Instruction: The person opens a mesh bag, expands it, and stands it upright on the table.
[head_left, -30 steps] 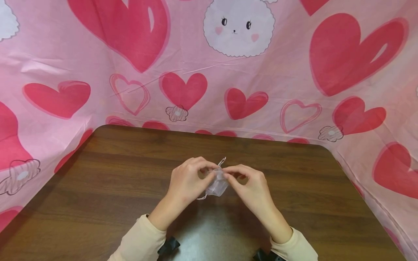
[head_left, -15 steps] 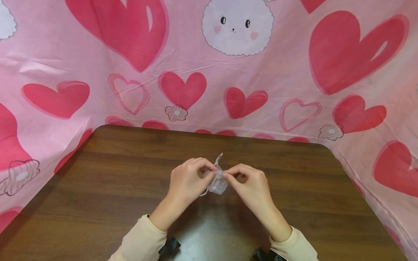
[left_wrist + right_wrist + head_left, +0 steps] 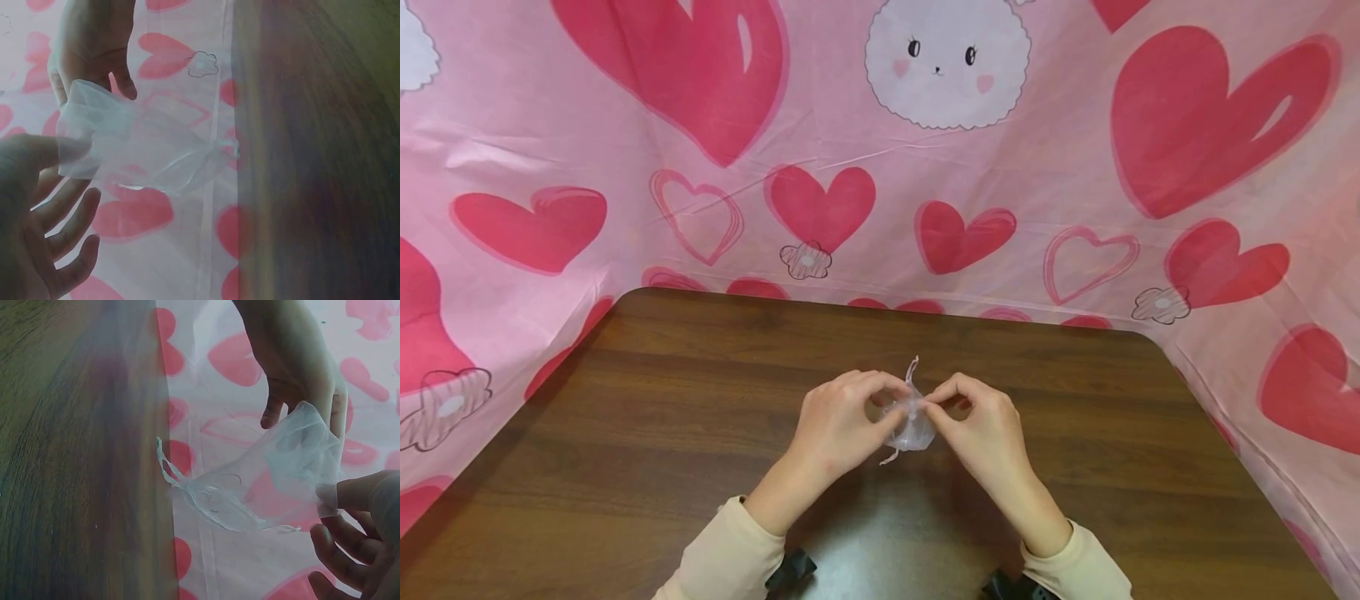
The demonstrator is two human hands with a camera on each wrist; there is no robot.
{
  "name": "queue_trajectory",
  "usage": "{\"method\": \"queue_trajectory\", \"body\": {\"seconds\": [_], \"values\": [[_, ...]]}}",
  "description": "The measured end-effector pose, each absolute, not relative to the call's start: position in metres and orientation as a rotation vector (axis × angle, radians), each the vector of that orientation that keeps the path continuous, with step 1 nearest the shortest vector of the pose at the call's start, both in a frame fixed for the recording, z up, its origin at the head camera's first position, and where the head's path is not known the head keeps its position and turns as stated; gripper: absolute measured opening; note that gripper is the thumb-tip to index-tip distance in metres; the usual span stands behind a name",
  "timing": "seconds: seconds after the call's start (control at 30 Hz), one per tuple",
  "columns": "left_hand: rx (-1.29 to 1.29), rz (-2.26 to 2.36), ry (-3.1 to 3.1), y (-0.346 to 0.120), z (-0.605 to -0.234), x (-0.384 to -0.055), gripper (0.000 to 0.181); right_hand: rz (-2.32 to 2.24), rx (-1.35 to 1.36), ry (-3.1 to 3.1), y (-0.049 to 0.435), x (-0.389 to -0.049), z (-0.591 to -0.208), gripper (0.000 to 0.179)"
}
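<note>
A small sheer white drawstring pouch [image 3: 913, 432] hangs between my two hands over the table. My left hand [image 3: 841, 423] holds its left side between thumb and index finger. On the opposite side, my right hand [image 3: 979, 418] pinches the fabric with thumb and fingertip. One cord loop [image 3: 913, 368] sticks out at the far end, and a loose cord end [image 3: 889, 457] dangles below. In the right wrist view, the pouch [image 3: 262, 484] is spread wide near the hands and gathered at the cord. Through the pouch [image 3: 150, 144] in the left wrist view, the patterned cloth shows.
The dark brown wooden table [image 3: 647, 400] has rounded far corners. Pink cloth [image 3: 895, 183] printed with red hearts rises behind it and along both sides. Black wrist straps [image 3: 790, 571] show by the beige sleeves [image 3: 726, 550].
The pouch and my left hand have shifted slightly to the right. The far cord loop swung left, then back right, and the lower cord end has come further into view. Both hands keep their hold.
</note>
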State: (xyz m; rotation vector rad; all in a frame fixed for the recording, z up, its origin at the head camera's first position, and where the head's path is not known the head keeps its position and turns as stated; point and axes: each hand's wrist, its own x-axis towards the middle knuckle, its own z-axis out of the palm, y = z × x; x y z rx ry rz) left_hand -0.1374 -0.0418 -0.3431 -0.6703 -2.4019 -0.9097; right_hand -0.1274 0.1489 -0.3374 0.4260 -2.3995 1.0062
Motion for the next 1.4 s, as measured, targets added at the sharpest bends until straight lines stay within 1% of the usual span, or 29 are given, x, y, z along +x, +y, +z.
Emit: {"method": "queue_trajectory", "body": {"seconds": [0.13,0.23,0.33,0.57,0.73,0.9,1.17,1.4], "values": [[-0.686,-0.910,-2.392,-0.0410,-0.3432,-0.1374,0.019,0.995,0.404,-2.415,0.1494,-0.1280,-0.3384,0.021],[-0.666,-0.868,-2.375,-0.0415,-0.3431,-0.1374,0.014,0.997,0.404,-2.422,0.1489,-0.1279,-0.3387,0.018],[-0.622,-0.830,-2.360,-0.0425,-0.3423,-0.1379,0.009,1.004,0.432,-2.416,0.1479,-0.1283,-0.3391,0.015],[-0.506,-0.807,-2.372,-0.0440,-0.3407,-0.1387,0.007,0.974,0.474,-2.417,0.1463,-0.1294,-0.3415,0.015],[-0.452,-0.813,-2.362,-0.0453,-0.3401,-0.1381,0.008,0.877,0.473,-2.491,0.1458,-0.1293,-0.3427,0.010],[-0.455,-0.827,-2.362,-0.0454,-0.3409,-0.1392,0.008,0.845,0.453,-2.509,0.1477,-0.1289,-0.3429,0.007],[-0.473,-0.805,-2.370,-0.0469,-0.3433,-0.1404,0.014,0.860,0.448,-2.458,0.1483,-0.1289,-0.3406,0.011],[-0.501,-0.802,-2.377,-0.0466,-0.3442,-0.1408,0.015,0.878,0.432,-2.448,0.1495,-0.1289,-0.3407,0.014]]}}
